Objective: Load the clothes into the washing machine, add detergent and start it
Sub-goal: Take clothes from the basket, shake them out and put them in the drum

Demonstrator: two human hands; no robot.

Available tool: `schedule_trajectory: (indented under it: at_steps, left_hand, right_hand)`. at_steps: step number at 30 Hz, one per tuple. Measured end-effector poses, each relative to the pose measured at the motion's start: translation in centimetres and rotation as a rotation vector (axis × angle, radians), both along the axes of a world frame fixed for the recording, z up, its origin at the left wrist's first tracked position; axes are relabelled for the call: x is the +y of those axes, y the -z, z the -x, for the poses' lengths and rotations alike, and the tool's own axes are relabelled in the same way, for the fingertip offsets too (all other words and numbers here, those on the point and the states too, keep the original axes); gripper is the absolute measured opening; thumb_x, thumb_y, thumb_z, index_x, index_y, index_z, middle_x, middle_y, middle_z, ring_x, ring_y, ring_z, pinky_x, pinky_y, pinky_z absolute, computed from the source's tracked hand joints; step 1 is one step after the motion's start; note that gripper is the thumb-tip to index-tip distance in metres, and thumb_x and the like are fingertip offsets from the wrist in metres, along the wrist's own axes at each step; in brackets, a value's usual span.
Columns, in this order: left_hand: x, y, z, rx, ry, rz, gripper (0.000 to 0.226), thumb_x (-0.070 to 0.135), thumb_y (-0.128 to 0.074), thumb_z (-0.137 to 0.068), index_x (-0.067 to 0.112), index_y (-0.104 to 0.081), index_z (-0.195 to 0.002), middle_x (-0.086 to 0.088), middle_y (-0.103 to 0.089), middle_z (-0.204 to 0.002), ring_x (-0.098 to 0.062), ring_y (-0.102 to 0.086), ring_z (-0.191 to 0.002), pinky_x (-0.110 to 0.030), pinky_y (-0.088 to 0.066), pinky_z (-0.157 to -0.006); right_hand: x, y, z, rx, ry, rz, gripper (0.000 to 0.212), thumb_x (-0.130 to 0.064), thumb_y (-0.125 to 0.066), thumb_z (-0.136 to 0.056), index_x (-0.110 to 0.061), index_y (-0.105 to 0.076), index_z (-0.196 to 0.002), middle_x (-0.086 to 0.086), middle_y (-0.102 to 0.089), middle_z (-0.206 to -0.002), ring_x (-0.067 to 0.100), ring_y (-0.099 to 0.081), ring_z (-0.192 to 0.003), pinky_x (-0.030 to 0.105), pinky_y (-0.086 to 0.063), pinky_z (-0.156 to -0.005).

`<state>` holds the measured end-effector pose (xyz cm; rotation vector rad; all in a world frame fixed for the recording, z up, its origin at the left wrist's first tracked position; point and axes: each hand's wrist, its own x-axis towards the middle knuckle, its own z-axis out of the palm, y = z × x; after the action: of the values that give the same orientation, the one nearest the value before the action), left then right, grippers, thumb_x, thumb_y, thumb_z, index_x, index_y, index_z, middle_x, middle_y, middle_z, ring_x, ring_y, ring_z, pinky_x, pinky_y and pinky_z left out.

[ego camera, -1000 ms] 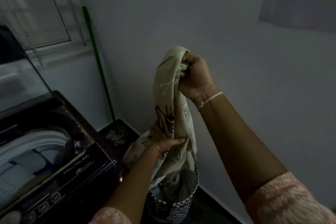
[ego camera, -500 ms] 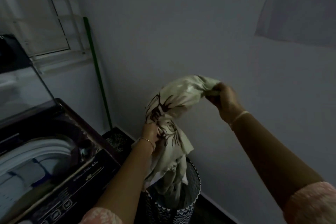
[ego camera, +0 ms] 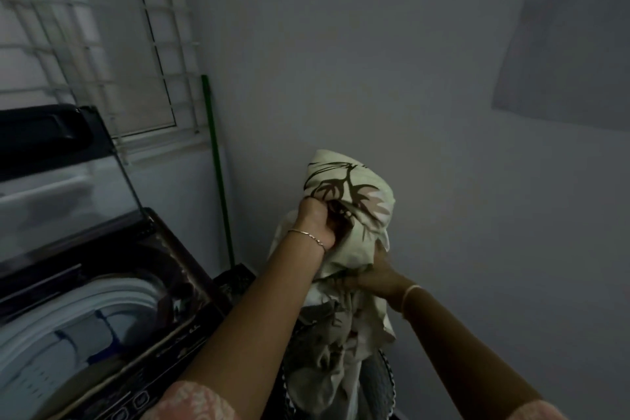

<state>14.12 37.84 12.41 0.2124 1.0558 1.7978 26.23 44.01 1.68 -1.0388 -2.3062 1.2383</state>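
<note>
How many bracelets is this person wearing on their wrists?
2. A thin chain bracelet on the wrist of the left hand, which grips the floral cloth, and a pale band on the right wrist. The sleeves may hide more.

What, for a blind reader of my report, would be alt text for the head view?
A person's left hand and right hand grip a cream leaf-print cloth, its lower end hanging into a basket. At left stands a washing machine with its lid raised; a green pole leans in the corner.

head cam, fwd & down, close-up
</note>
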Motion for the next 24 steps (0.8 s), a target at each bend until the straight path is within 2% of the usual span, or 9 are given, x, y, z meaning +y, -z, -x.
schedule_trajectory:
  at_steps: [2, 4, 7, 12, 14, 16, 19, 21, 24]
  left_hand:
    - [0.4, -1.2, -0.9, 0.000, 0.042, -0.038, 0.038, 0.026, -0.030, -0.102, 0.010, -0.063, -0.092, -0.008, -0.065, -0.093, -0.025, -0.058, -0.081, -0.035, -0.050, -0.072]
    - [0.5, -2.1, -1.2, -0.012, 0.055, -0.071, 0.037, 0.026, -0.031, -0.102, 0.009, -0.062, -0.088, -0.008, -0.064, -0.086, -0.024, -0.058, -0.078, -0.033, -0.048, -0.065]
    - [0.2, -2.5, -0.1, 0.017, -0.007, -0.064, 0.035, 0.021, -0.034, -0.100, 0.005, -0.064, -0.103, -0.012, -0.065, -0.093, -0.025, -0.060, -0.083, -0.035, -0.050, -0.071]
    - [-0.5, -0.4, 5.7, 0.026, -0.135, 0.019, 0.042, 0.026, -0.047, -0.088, 0.004, -0.058, -0.123, -0.019, -0.064, -0.118, -0.033, -0.060, -0.108, -0.047, -0.052, -0.089]
    - [-0.5, 1.6, 7.9, 0.084, -0.190, 0.071, 0.039, 0.017, -0.054, -0.082, 0.001, -0.057, -0.118, -0.020, -0.063, -0.111, -0.032, -0.062, -0.100, -0.048, -0.055, -0.083]
    - [-1.7, 2.2, 8.1, 0.201, -0.225, 0.194, 0.069, 0.011, -0.062, -0.069, 0.002, -0.039, -0.133, -0.020, -0.056, -0.116, -0.031, -0.061, -0.097, -0.044, -0.057, -0.079]
    - [-3.7, 2.8, 6.6, 0.605, -0.314, 0.399, 0.131, 0.023, -0.077, -0.054, 0.009, 0.011, -0.150, -0.015, -0.007, -0.157, -0.029, -0.020, -0.144, -0.043, -0.027, -0.116]
    - [-4.3, 3.9, 5.5, 0.947, -0.265, 0.508, 0.140, 0.036, -0.085, -0.058, 0.010, 0.018, -0.149, -0.012, 0.016, -0.157, -0.027, 0.008, -0.147, -0.038, -0.006, -0.121]
    - [-3.5, 5.8, 4.5, 1.230, -0.061, 0.601, 0.146, 0.051, -0.085, -0.054, 0.015, 0.021, -0.148, -0.010, 0.020, -0.157, -0.026, 0.016, -0.146, -0.043, -0.006, -0.120]
  right_hand:
    - [0.5, 1.2, 1.5, 0.116, 0.070, -0.081, 0.112, -0.053, -0.082, -0.046, -0.022, -0.033, -0.141, 0.005, -0.037, -0.143, 0.023, -0.035, -0.134, 0.046, -0.034, -0.112]
    - [-0.3, 0.4, 2.5, 0.236, 0.150, -0.081, 0.075, -0.043, -0.070, -0.064, -0.019, -0.047, -0.131, 0.005, -0.049, -0.134, 0.022, -0.046, -0.124, 0.043, -0.040, -0.106]
    - [-0.7, -1.1, 3.2, 0.383, 0.270, 0.150, 0.022, -0.012, -0.046, -0.089, -0.011, -0.056, -0.109, 0.012, -0.060, -0.118, 0.029, -0.057, -0.106, 0.041, -0.048, -0.091]
    - [0.4, -3.0, 4.2, 0.571, 0.384, 0.302, 0.019, -0.011, -0.045, -0.097, -0.011, -0.062, -0.108, 0.011, -0.064, -0.114, 0.031, -0.060, -0.107, 0.051, -0.050, -0.094]
    - [1.2, -3.2, 5.1, 0.660, 0.443, 0.390, 0.022, -0.010, -0.049, -0.095, -0.009, -0.064, -0.110, 0.014, -0.066, -0.113, 0.032, -0.062, -0.106, 0.052, -0.050, -0.094]
    - [2.0, -3.6, 5.7, 0.725, 0.502, 0.469, 0.022, -0.006, -0.049, -0.093, -0.010, -0.065, -0.106, 0.017, -0.066, -0.112, 0.034, -0.062, -0.103, 0.051, -0.051, -0.092]
    - [2.6, -4.9, 5.8, 0.779, 0.520, 0.590, 0.019, -0.002, -0.049, -0.092, -0.011, -0.065, -0.092, 0.016, -0.065, -0.104, 0.031, -0.062, -0.086, 0.044, -0.053, -0.079]
    - [2.6, -5.6, 5.9, 0.792, 0.496, 0.620, 0.022, 0.000, -0.048, -0.092, -0.013, -0.064, -0.087, 0.012, -0.065, -0.093, 0.027, -0.060, -0.079, 0.036, -0.052, -0.070]
    - [1.8, -7.1, 6.1, 0.803, 0.475, 0.623, 0.023, 0.000, -0.044, -0.093, -0.011, -0.063, -0.084, 0.011, -0.064, -0.087, 0.029, -0.060, -0.080, 0.035, -0.053, -0.066]
